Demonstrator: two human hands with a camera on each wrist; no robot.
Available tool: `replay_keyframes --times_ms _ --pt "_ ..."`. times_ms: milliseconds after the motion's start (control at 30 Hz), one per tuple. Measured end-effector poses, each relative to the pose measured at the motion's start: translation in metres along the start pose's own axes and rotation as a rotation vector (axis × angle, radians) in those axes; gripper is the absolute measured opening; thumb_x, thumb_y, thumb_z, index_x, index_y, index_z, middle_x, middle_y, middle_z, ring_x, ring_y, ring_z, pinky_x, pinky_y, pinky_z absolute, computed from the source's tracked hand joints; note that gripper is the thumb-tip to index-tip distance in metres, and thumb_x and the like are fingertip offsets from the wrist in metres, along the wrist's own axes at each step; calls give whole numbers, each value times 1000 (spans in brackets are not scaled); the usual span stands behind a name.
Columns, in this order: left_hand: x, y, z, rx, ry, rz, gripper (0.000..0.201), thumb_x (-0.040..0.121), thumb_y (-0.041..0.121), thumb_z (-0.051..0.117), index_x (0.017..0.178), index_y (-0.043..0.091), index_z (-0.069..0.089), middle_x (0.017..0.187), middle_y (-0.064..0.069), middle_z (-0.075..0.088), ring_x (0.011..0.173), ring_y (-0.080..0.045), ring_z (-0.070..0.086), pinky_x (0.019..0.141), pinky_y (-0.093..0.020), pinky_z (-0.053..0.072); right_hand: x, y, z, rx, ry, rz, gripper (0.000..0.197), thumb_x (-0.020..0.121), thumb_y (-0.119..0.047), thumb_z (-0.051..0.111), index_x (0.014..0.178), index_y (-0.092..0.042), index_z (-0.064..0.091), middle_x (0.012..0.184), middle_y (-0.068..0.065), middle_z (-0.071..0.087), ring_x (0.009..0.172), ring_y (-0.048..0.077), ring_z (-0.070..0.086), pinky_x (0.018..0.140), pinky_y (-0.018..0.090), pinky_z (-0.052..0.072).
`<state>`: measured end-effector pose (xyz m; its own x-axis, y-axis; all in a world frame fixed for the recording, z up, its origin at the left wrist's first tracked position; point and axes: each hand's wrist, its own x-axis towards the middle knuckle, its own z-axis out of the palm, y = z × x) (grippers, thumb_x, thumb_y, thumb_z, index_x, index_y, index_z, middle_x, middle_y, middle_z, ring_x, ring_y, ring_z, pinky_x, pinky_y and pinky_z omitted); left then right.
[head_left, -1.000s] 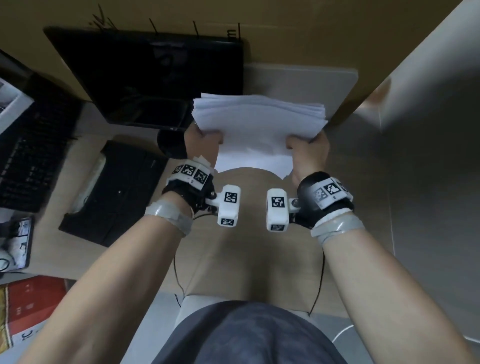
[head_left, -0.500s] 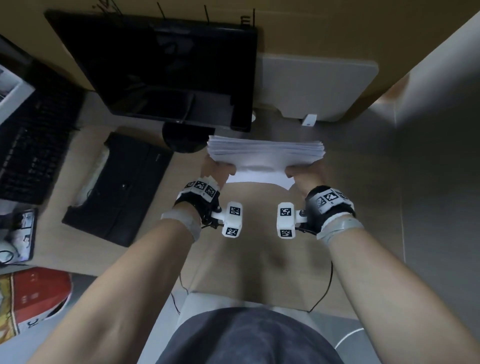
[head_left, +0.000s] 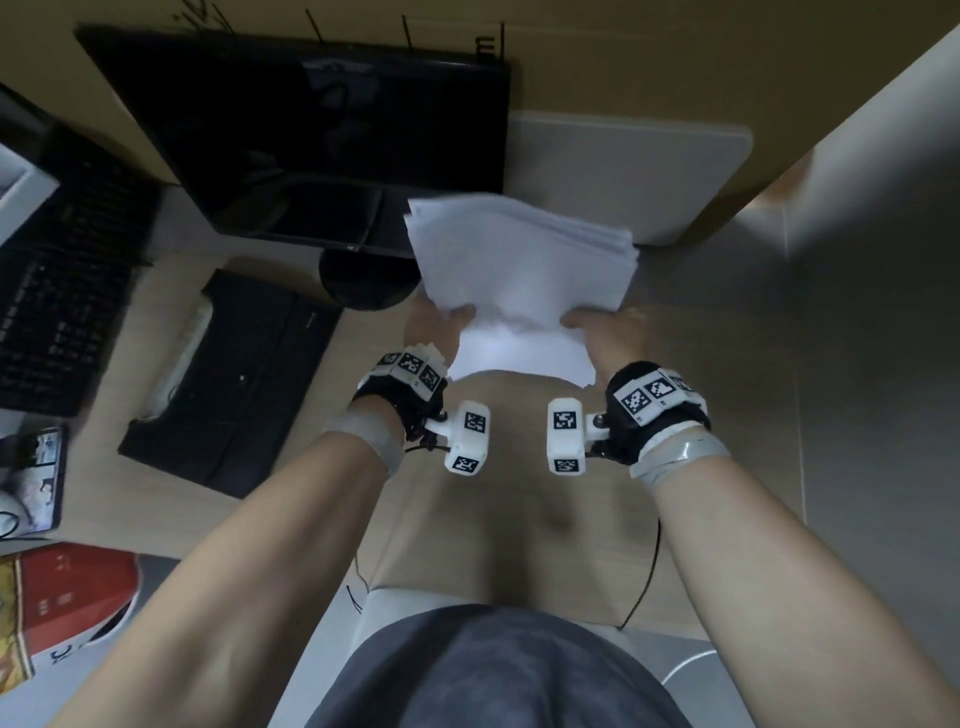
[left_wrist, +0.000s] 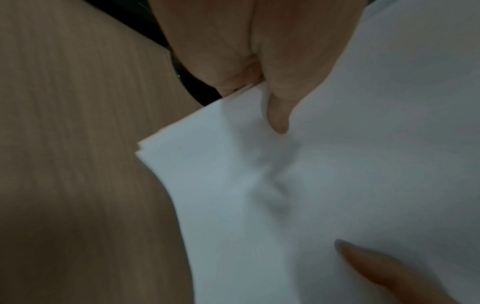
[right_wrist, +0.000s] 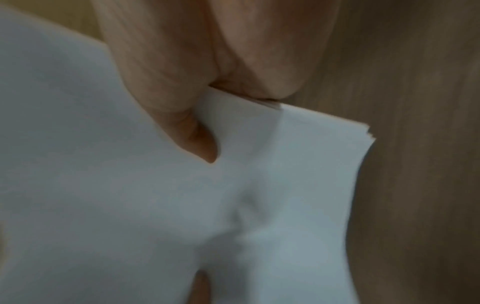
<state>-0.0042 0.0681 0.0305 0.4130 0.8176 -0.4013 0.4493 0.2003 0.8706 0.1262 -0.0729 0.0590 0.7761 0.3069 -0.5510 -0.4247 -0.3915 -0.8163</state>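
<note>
Two hands hold one stack of white paper sheets (head_left: 519, 270) between them. The left hand (head_left: 436, 330) pinches its left edge and the right hand (head_left: 613, 332) pinches its right edge, each with a thumb (left_wrist: 278, 115) pressed on the top sheet. The stack is over the wooden desk (head_left: 519, 499), its far edge slightly fanned. A dark monitor (head_left: 311, 140) stands beyond the left hand.

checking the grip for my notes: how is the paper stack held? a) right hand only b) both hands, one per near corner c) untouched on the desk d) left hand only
b: the left hand and right hand each pinch the paper stack by a near corner, thumb on top.
</note>
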Motion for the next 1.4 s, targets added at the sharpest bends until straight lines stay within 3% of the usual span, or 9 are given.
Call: replay_keyframes --times_ms 167,367,467,600,733,867,1000,1233,1400 --pt "-15 37 3 -191 49 167 43 81 5 70 121 8 54 116 -9 66 103 -20 64 86 -29 52 -19 -38 -10 270 64 -151 23 69 15 65 65 -8 64 59 -5 66 57 10 63 56 18 48" --pt "-19 13 13 -60 159 89 37 71 -9 58 108 -7 53 77 2 56 66 -10 54 52 -8 42 -12 1 -27 65 15 -119 19 77 5 67 78 -14 63 70 -6 64 61 6 62 51 14 48" --pt "-13 -1 15 97 102 8 27 76 -10 56 97 6 51 73 8 51 66 -6 51 48 -4 38 -3 20 -34 -151 -55 -23 15 76 -4 69 86 -14 65 77 -1 64 69 17 62 55 21 48" --pt "-5 -5 15 228 74 -55 23 81 -1 62 88 14 46 68 8 43 69 -14 45 65 -19 42 0 18 -36 -151 -87 -42 16 75 0 70 85 -11 70 78 0 69 69 15 64 63 24 51" --pt "-5 4 19 174 100 -44 33 76 -8 58 65 18 40 61 5 39 55 -11 38 49 -13 37 -1 11 -28 -68 -26 -8 18 74 5 66 87 -7 68 70 -1 65 57 11 60 47 14 45" --pt "-11 31 18 -35 166 48 22 69 -10 55 72 11 49 67 3 52 59 -6 47 57 -23 41 -9 -13 -20 67 58 -87 20 68 10 63 62 -8 56 65 2 59 55 14 55 51 20 44" --pt "-18 57 10 -168 170 221 27 66 -13 57 77 11 57 70 3 60 60 -2 54 53 -16 44 -15 -36 -25 229 90 -262 31 69 17 59 71 -13 59 64 -9 63 55 0 61 53 14 47" --pt "-11 13 8 79 69 12 24 80 -6 59 92 4 42 74 2 47 62 -5 45 47 -5 37 -2 15 -21 -91 10 -35 14 76 -2 66 90 -1 68 73 -1 65 61 11 60 45 12 44" --pt "-10 13 14 86 39 -2 25 75 1 57 71 13 36 67 -1 40 59 -15 41 61 -29 38 -2 17 -19 -74 15 -5 11 76 2 65 84 -6 65 65 -3 60 57 11 56 49 15 44"
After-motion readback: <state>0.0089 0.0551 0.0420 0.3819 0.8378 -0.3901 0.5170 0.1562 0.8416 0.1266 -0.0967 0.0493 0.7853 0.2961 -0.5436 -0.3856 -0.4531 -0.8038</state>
